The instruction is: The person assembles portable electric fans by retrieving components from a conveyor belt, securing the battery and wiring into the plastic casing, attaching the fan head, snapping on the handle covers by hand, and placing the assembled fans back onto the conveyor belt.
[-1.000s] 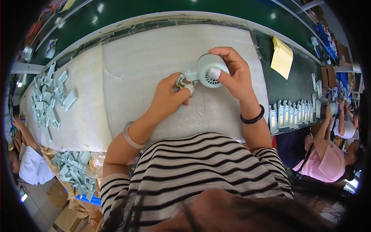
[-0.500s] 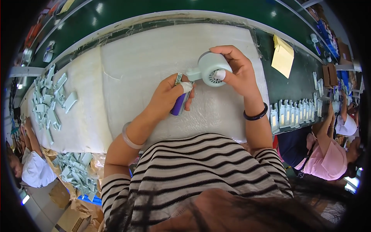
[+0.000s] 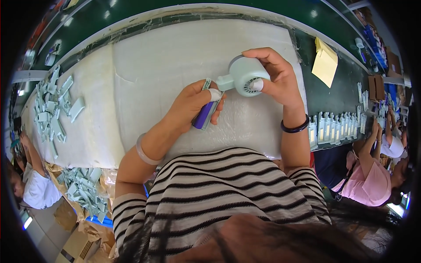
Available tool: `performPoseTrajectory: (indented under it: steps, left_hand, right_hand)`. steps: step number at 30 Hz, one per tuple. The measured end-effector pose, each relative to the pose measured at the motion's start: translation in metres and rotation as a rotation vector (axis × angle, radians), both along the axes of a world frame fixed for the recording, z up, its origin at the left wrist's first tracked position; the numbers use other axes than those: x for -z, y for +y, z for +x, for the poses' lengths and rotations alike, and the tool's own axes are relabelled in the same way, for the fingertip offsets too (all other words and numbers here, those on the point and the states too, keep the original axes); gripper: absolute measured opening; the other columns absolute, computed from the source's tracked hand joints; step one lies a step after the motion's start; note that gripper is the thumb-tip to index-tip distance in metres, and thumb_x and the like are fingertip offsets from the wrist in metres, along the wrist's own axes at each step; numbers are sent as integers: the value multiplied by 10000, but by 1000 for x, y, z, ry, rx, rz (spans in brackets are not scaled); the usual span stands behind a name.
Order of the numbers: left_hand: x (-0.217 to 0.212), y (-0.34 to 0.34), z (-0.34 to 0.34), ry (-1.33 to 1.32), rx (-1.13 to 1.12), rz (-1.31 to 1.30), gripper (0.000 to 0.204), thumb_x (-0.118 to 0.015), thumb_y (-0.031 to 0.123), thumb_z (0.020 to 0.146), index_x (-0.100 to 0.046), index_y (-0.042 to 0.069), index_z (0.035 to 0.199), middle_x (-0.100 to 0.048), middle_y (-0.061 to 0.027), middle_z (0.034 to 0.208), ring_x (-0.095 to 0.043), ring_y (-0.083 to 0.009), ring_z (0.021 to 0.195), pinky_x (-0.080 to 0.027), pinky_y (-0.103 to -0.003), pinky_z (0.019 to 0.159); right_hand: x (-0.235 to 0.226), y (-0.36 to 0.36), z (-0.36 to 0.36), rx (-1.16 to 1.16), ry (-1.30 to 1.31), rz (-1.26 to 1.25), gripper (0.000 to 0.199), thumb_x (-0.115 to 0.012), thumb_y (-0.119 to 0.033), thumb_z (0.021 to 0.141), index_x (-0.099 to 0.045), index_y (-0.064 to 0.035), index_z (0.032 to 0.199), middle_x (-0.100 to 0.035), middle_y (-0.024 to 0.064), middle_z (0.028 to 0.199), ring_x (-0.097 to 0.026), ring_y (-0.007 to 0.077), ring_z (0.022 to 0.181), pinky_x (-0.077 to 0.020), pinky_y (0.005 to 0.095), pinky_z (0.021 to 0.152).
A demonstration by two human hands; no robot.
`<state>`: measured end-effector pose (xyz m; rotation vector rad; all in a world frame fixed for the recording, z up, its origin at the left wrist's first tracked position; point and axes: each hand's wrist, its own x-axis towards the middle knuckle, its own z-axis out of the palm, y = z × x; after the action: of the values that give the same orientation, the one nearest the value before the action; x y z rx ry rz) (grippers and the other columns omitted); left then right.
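Gripping: right hand [image 3: 276, 83] pinched pale green fan housing [image 3: 244, 76], upper centre of frame
Left hand [image 3: 193, 105]: fingers closed round purple tool [image 3: 203, 118], lower left of housing
Under both: white foam pad [image 3: 175, 52]

Bare white pad [image 3: 175, 65] beyond both hands; pale parts [image 3: 52, 105] perhaps crowding left.

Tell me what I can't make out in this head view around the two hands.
- Head view: the lower body of the purple tool is covered by the left hand.
- The far side of the pale green fan housing is covered by the right hand.
- The small strip at the left hand's fingertips is too small to identify.
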<state>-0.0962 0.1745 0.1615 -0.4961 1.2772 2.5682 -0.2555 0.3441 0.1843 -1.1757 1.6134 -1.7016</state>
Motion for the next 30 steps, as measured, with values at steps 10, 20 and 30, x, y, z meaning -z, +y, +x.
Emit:
performPoseTrajectory:
  steps: [10, 20, 30]
  left_hand:
    - [9, 12, 7, 91, -23, -747, 186, -629, 125, 736, -528, 1, 831, -532, -52, 631, -482, -126, 539, -403, -273, 513]
    - [2, 18, 9, 112, 90, -793, 212, -625, 145, 768, -555, -5, 900, -536, -49, 660, -498, -126, 582, -422, -295, 550]
    - [-4, 9, 5, 137, 194, -384, 329, -536, 293, 919, -509, 1, 1066, -572, -68, 776, -527, -111, 579, -441, -251, 549]
  right_hand:
    - [-11, 0, 12, -13, 213, 94, 426, -670, -238, 791, -589, -10, 1141, -610, 91, 1065, -577, 182, 962, -437, 297, 865]
    - [-8, -8, 3, -81, 428, 132, 254, -675, -169, 771, -674, -25, 980, -652, 103, 878, -603, 223, 811, -470, 309, 736]
    - [5, -14, -2, -141, 164, 271, 243, -659, -204, 848, -676, -20, 1006, -675, 69, 947, -606, 147, 871, -474, 272, 793]
